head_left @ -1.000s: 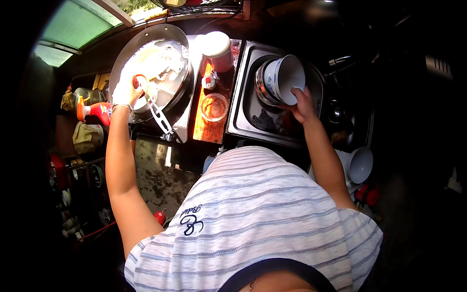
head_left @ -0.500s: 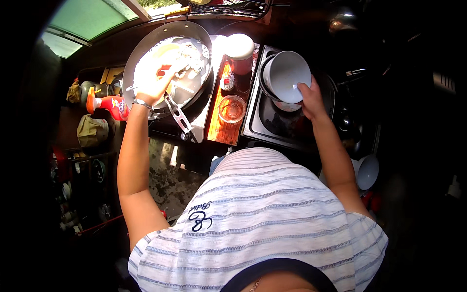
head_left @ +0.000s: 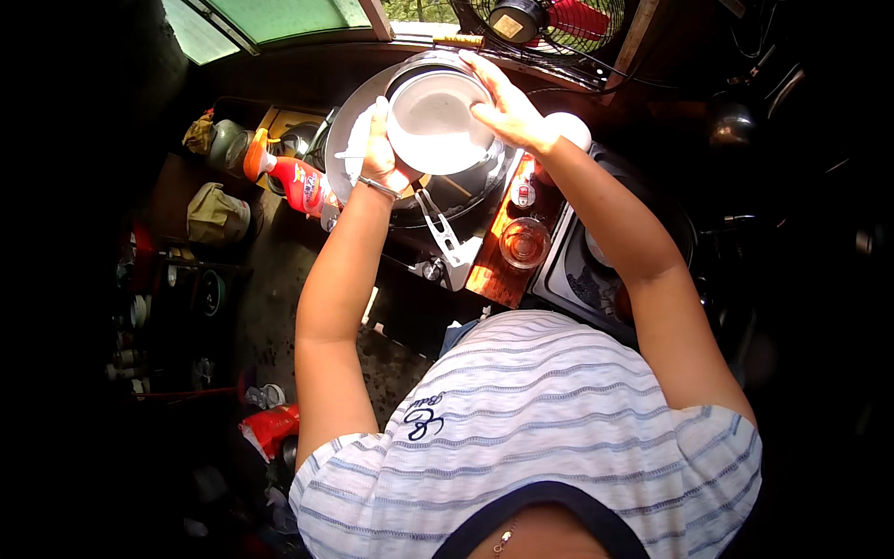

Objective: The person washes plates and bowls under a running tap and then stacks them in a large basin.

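A white bowl (head_left: 440,121) is tilted toward me above the wide dark pan (head_left: 346,101), its inside bright in the sun. My right hand (head_left: 512,110) grips its right rim, thumb over the edge and fingers behind. My left hand (head_left: 380,156) is closed around the bowl's lower left side. A darker rim shows behind the bowl's top; whether it is a second bowl I cannot tell. Something white and overexposed lies beside my left hand, too bright to make out. The pan's slotted metal handle (head_left: 438,224) points toward me.
Left of the pan lies a red spray bottle (head_left: 300,184). A wooden strip (head_left: 494,279) to the right bears a small glass dish (head_left: 524,243) and a white-lidded jar (head_left: 569,130). Beyond it is a steel-edged stove or sink (head_left: 564,265). A fan (head_left: 559,28) stands by the window.
My right hand has carried the white bowl left, from the steel-edged unit to above the pan. My left hand has come up from inside the pan to the bowl. The view has shifted.
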The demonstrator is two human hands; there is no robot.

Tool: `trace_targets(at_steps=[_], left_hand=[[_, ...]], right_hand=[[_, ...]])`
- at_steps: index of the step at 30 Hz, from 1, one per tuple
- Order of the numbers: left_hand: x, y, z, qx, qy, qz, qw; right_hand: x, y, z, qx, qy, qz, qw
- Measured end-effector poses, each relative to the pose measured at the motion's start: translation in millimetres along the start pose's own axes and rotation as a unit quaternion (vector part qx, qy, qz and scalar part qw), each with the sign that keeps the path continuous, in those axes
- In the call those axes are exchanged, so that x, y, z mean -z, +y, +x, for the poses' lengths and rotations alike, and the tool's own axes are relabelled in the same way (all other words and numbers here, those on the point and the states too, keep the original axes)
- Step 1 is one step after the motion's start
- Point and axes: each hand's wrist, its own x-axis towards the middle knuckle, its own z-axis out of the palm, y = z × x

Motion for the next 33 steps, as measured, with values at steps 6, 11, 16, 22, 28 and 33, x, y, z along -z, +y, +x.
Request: trace_targets(at_steps=[6,11,16,22,28,33], left_hand=[[36.6,8.0,8.6,-0.111,0.055,0.167,0.978],[66.6,1.7,22.9,-0.231,0.045,0.372,0.898],[74.7,8.2,32.9,-0.284,0.038,0.719,0.634],[37.8,10.8,20.3,-0.128,0.17,0.812,0.544],[70.9,18.0,22.7,0.025,0.048,0.892,0.449],[69.0,13.6,25.2,-0.087,0.042,0.926,0.366]], right_hand=[[-15.7,43.2,4.5,0.002,0.032,-0.185,0.982],[-25.0,62.0,-3.6,-0.072,0.046,-0.308,0.947],[-34.2,64.3,0.5,-0.314,0.058,-0.428,0.846],[-33.7,33.3,11.0,-0.551,-0.044,-0.275,0.786],[-41.0,84.0,-2.3,-0.483,-0.154,-0.308,0.805],[-24.6,48.1,14.3,-0.488,-0.324,-0.324,0.743]])
